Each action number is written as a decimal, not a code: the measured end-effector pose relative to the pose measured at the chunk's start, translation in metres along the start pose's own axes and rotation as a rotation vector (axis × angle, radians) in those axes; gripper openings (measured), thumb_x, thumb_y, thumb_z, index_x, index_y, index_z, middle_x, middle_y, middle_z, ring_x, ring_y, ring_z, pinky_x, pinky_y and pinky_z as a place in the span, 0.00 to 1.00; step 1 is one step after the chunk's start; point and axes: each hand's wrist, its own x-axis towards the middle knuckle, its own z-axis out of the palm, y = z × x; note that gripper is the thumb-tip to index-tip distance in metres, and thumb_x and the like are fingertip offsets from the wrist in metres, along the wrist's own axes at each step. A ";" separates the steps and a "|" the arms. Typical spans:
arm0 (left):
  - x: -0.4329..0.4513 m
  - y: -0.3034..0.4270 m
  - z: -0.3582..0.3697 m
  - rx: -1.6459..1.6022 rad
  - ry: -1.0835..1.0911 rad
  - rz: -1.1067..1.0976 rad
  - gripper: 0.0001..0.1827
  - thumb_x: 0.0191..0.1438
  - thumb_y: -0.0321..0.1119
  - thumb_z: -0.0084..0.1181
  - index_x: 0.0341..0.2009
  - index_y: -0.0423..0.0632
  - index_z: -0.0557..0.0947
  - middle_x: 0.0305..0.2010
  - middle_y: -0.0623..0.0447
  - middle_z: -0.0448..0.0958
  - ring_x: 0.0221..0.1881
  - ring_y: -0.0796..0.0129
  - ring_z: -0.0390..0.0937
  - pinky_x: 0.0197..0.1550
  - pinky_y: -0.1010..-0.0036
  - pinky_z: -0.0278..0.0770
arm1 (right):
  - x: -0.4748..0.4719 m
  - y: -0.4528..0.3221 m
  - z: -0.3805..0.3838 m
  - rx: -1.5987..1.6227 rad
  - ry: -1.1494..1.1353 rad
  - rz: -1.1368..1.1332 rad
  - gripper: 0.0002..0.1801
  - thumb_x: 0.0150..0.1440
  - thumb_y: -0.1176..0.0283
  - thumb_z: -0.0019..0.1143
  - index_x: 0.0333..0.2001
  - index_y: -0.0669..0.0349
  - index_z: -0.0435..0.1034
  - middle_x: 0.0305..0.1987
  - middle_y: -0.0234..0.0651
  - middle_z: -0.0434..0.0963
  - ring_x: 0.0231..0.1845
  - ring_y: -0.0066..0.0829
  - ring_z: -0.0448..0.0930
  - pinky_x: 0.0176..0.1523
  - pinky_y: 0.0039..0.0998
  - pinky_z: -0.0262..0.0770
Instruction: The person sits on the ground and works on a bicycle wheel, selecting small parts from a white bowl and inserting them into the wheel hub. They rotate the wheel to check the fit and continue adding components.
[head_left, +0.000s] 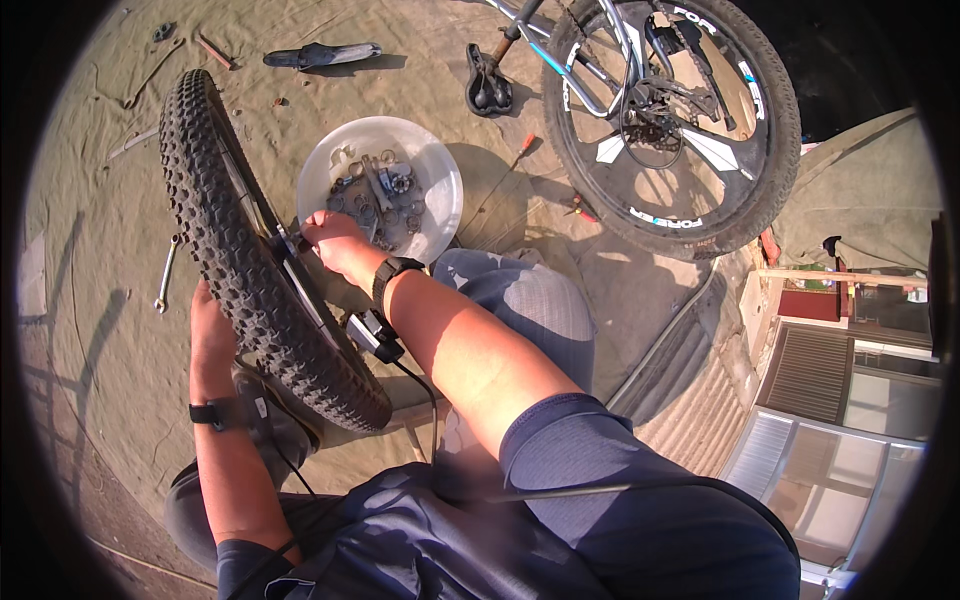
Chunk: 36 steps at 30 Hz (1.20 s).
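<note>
A bicycle wheel with a knobby tyre (225, 247) stands upright between my hands, in front of my knees. My left hand (212, 319) is at the tyre's left side, its fingers hidden behind the tyre. My right hand (330, 238) is at the wheel's right side near the hub, fingers curled; whatever lies between them is too small or hidden to tell. Just beyond that hand, a white plastic basin (442, 161) holds metal rings, bearings and other small parts. A combination wrench (168, 274) lies on the cloth to the left.
An upside-down bicycle's rear wheel (559, 142) and saddle (489, 90) are at the upper right. A red-handled screwdriver (527, 142), red-handled pliers (581, 210), a hammer (216, 52) and a black plastic mudguard (322, 55) lie on the ground cloth (97, 225).
</note>
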 end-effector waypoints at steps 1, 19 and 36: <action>0.001 -0.001 -0.001 -0.077 -0.055 0.031 0.18 0.67 0.29 0.39 0.57 0.40 0.76 0.49 0.50 0.82 0.44 0.65 0.82 0.46 0.70 0.81 | 0.000 0.000 0.000 0.015 -0.006 0.004 0.13 0.60 0.66 0.54 0.29 0.64 0.74 0.23 0.40 0.77 0.26 0.32 0.75 0.35 0.35 0.70; -0.004 0.028 0.026 0.381 0.133 0.099 0.16 0.58 0.25 0.52 0.51 0.41 0.80 0.47 0.54 0.81 0.46 0.72 0.75 0.51 0.76 0.71 | -0.009 -0.011 -0.015 0.279 -0.156 0.209 0.09 0.64 0.71 0.49 0.32 0.59 0.74 0.22 0.22 0.70 0.18 0.15 0.64 0.23 0.24 0.59; 0.002 0.038 0.034 0.586 0.214 0.127 0.20 0.66 0.36 0.48 0.57 0.36 0.74 0.44 0.47 0.84 0.49 0.66 0.79 0.56 0.71 0.70 | -0.021 -0.027 -0.014 0.263 -0.159 0.156 0.05 0.63 0.71 0.53 0.37 0.57 0.75 0.29 0.23 0.76 0.27 0.15 0.72 0.32 0.22 0.67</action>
